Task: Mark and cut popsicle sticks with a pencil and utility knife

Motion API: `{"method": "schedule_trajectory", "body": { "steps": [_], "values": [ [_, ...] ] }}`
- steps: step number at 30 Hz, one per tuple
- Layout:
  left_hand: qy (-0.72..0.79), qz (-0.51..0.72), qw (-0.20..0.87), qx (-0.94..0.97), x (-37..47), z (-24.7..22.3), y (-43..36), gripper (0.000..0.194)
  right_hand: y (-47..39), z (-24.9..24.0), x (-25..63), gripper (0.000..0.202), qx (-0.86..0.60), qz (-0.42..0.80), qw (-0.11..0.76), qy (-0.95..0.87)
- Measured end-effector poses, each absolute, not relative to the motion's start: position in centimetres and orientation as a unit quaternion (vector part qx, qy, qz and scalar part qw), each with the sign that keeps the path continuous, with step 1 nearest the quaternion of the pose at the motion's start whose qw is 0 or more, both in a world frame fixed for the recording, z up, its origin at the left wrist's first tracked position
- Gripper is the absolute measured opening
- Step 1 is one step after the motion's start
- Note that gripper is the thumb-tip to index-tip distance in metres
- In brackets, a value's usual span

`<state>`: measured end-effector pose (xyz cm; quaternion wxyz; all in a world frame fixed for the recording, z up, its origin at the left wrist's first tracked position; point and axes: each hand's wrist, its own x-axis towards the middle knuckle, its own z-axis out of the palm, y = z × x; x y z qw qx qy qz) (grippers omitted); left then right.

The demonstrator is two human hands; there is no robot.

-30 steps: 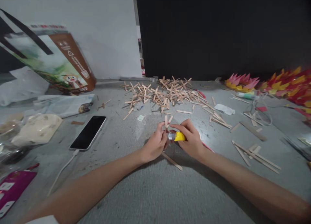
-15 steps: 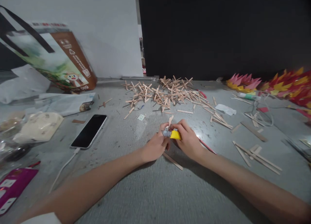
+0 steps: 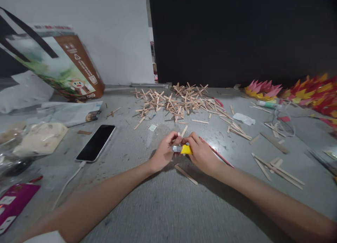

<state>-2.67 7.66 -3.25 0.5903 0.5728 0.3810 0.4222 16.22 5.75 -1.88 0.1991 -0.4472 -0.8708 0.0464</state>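
In the middle of the table, my left hand (image 3: 163,152) is closed, pinching a short piece of wooden craft stick (image 3: 184,131) that points up between the two hands. My right hand (image 3: 202,153) is closed around a small yellow tool with a silvery grey end (image 3: 186,149); its exact kind does not show. The grey end reaches to the left fingers. Below the hands a single loose craft stick (image 3: 186,174) lies on the table. A thin red rod (image 3: 217,154) lies partly hidden behind my right hand.
A heap of crossed craft sticks (image 3: 171,100) lies at the back, with loose sticks (image 3: 279,169) to the right. A phone (image 3: 97,143) on a cable, a purple power strip (image 3: 17,204) and a printed bag (image 3: 71,67) are left. Paper flowers (image 3: 263,90) stand far right.
Both hands have shifted slightly left, with the yellow tool between them. The wooden piece has tilted to the right and more of it shows.
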Motion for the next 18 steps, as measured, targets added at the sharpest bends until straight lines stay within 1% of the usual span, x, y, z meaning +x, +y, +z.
{"method": "schedule_trajectory", "body": {
  "steps": [2, 5, 7, 10, 15, 18],
  "values": [
    [0.393, 0.430, 0.575, 0.574, -2.8, -3.1, 7.7, 0.035, 6.0, -2.0, 16.3, 0.037, -0.457, 0.065, 0.206, -0.863],
    [0.404, 0.449, 0.551, 0.576, -3.0, -2.9, 7.7, 0.020, 6.4, -2.3, 16.5, 0.035, -0.471, 0.102, 0.237, -0.844],
    [0.414, 0.459, 0.530, 0.581, -3.1, -2.9, 7.8, 0.014, 6.7, -2.6, 16.8, 0.033, -0.475, 0.115, 0.253, -0.835],
    [0.431, 0.456, 0.520, 0.580, -3.0, -3.0, 7.8, 0.012, 7.1, -2.5, 17.2, 0.034, -0.471, 0.097, 0.249, -0.841],
    [0.439, 0.461, 0.513, 0.576, -2.9, -2.8, 7.4, 0.008, 7.4, -1.5, 17.8, 0.035, -0.432, 0.013, 0.207, -0.878],
    [0.440, 0.462, 0.506, 0.580, -2.9, -2.5, 7.0, 0.008, 7.1, -1.7, 17.5, 0.037, -0.444, 0.016, 0.227, -0.867]
  ]
}}
